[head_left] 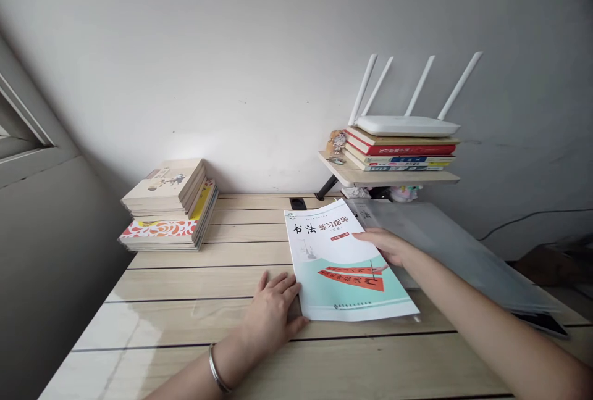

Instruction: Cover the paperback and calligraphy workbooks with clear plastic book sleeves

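A calligraphy workbook (319, 252) with a white and mint-green cover lies face up at the middle of the table, slightly turned. My right hand (386, 244) grips its right edge, thumb on the cover and the other fingers partly hidden beneath. My left hand (273, 307) rests on the tabletop by the workbook's left edge, fingers stretched out, thumb near the lower left corner. It wears a silver bangle (217, 368) at the wrist. Right of the workbook lie translucent plastic covers (456, 252), partly behind my right arm.
Two-part book stack (162, 202) at the back left of the slatted table (231, 289). On a raised shelf (398, 178) at the right, a white router (407, 124) sits on several books (403, 150). A black socket (297, 204) is set in the table's back.
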Demonstrator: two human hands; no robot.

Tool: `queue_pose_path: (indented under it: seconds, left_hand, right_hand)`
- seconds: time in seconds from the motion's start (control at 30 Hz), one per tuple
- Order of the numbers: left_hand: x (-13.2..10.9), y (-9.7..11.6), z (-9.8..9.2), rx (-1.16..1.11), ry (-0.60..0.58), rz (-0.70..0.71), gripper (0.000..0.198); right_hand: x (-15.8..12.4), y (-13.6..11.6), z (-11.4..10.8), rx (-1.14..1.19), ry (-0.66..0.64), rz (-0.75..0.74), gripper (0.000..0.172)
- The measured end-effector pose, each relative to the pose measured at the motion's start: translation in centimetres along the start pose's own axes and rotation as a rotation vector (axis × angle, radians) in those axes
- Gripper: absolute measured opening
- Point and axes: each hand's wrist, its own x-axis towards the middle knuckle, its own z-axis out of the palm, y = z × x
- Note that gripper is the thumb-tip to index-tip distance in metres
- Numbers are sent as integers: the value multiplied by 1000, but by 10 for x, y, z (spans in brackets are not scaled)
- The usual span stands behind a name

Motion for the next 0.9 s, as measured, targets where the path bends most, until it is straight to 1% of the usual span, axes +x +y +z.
queue_pose_path:
  seconds: [0.1, 0.2, 0.3, 0.4, 0.47, 0.53, 0.63, 0.77, 0.83, 0.9]
  left_hand:
    - [0, 0, 0, -2, 4, -3, 60]
    - [0, 0, 1, -12, 8, -7, 59]
    - [0, 0, 2, -28, 3, -16, 59]
    - [-1, 0, 0, -39, -12, -13, 59]
    - [-1, -1, -6, -35, -28, -8, 59]
    - [-1, -3, -14, -23, -50, -12, 60]
    - [0, -8, -28, -7, -80, -39, 58]
    - [2, -19, -40, -5, -72, -95, 44]
    - [2, -28, -41, 17, -54, -101, 43]
    - [3, -39, -42, 38, -48, -97, 47]
  right_hand:
    - [-8, 1, -6, 96, -232, 82, 37]
    - [-10, 4, -9, 101, -298, 46, 42]
    - [-9, 6, -9, 104, -261, 15, 41]
    - [-13, 5, -7, 183, -178, -9, 40]
    - [-25, 6, -4, 253, -103, -10, 39]
    - [-45, 9, 3, 318, -25, 14, 40]
    - [-86, 21, 21, 429, 66, 80, 50]
    - [-139, 40, 61, 689, 71, 140, 66]
    - [-157, 49, 84, 800, 87, 177, 75]
    - [-170, 58, 108, 884, 102, 211, 81]
